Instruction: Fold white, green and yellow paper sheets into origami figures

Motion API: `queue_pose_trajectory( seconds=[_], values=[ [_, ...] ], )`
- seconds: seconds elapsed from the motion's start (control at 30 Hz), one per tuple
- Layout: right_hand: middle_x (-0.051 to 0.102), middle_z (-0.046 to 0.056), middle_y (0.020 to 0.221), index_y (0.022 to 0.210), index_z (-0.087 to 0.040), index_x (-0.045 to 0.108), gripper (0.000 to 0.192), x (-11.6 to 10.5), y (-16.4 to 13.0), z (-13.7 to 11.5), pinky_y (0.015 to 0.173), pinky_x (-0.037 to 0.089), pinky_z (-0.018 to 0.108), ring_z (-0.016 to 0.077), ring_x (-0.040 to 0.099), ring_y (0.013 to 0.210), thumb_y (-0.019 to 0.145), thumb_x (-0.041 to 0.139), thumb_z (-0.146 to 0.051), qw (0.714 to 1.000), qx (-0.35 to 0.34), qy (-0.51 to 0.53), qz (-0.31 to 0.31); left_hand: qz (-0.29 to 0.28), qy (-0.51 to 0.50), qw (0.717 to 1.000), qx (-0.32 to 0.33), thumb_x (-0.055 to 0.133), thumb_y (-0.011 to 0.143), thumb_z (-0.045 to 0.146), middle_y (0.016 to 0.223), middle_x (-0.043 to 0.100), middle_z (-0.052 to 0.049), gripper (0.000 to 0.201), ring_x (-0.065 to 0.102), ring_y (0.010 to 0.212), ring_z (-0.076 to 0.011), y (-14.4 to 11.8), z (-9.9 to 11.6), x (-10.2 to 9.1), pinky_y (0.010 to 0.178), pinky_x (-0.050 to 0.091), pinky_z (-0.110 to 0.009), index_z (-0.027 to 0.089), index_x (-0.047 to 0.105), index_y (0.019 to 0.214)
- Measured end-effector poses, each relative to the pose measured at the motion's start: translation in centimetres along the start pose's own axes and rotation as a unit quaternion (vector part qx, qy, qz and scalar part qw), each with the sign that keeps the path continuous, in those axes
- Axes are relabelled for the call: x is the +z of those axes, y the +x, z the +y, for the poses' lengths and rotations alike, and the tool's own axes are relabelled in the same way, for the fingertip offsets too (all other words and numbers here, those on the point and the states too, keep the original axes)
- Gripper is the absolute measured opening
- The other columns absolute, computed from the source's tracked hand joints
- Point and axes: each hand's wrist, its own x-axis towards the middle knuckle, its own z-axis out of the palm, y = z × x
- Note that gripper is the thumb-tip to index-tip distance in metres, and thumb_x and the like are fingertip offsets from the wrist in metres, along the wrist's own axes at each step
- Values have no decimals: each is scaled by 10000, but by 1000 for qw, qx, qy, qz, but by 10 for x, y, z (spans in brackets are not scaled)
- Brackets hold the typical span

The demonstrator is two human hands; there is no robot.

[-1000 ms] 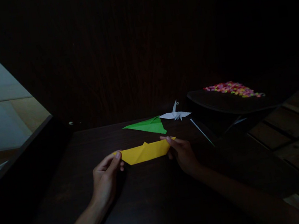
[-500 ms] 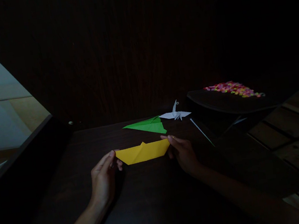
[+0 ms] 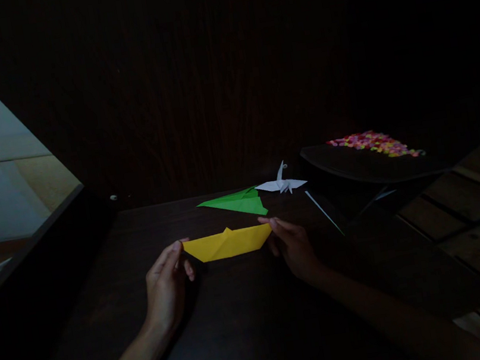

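Yellow paper boat (image 3: 228,244) is sitting low over the dark surface (image 3: 243,324), already folded into a long hull with a small peak at its middle. Left hand (image 3: 166,287) is pinching its left tip, right hand (image 3: 293,247) its right tip, each grip closing on paper. Opening the hull looks unfinished. Just behind the boat are lying a green paper plane (image 3: 238,202) and a white crane (image 3: 281,184). Dimness is hiding the creases and fingertips.
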Motion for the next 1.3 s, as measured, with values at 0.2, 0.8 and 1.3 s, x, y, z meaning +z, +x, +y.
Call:
queue_pose_trajectory(
  seconds=[0.2, 0.8, 1.3],
  values=[
    [574, -9, 598, 1004, -161, 724, 378, 1, -3, -6, 358, 287, 207, 64, 440, 364, 859, 572, -476, 999, -1, -44, -28, -9, -17, 999, 26, 708, 767, 339, 625, 637, -13, 252, 549, 597, -125, 1, 0, 1, 545, 441, -213, 142, 682, 922],
    [633, 2, 763, 898, -230, 753, 197, 6, -10, -10, 419, 423, 235, 78, 545, 417, 808, 653, -375, 991, -39, -42, -124, 14, 48, 999, -2, 794, 672, 278, 1032, 697, -34, 601, 649, 958, -191, -1, -3, 5, 811, 497, -250, 237, 587, 1234],
    [603, -1, 613, 859, -163, 729, 262, 8, -16, -11, 455, 418, 222, 111, 530, 476, 774, 639, -394, 973, 48, -30, -222, -77, 132, 987, -54, 762, 646, 262, 789, 711, -32, 677, 662, 664, -196, -8, -1, 12, 626, 522, -280, 161, 544, 1279]
  ],
)
